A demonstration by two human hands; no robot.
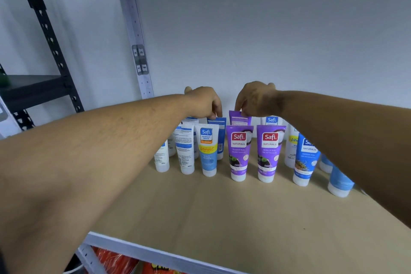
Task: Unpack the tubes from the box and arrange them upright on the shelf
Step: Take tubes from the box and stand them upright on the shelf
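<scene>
Several tubes stand cap-down on the wooden shelf (222, 211), among them two purple tubes (238, 153) in front, a white and blue tube (208, 151) and blue tubes (305, 160) at the right. My left hand (203, 101) reaches over the row and pinches the top edge of a blue tube (219, 123) in the back row. My right hand (255, 98) pinches the top of a purple tube (239, 119) standing behind the front purple ones. The box is not in view.
A grey shelf post (135, 51) rises at the back left, and a dark rack (44, 29) stands farther left. The white wall (266, 29) closes the back. Red packaging (115, 260) shows on the level below the shelf's front rail (155, 253).
</scene>
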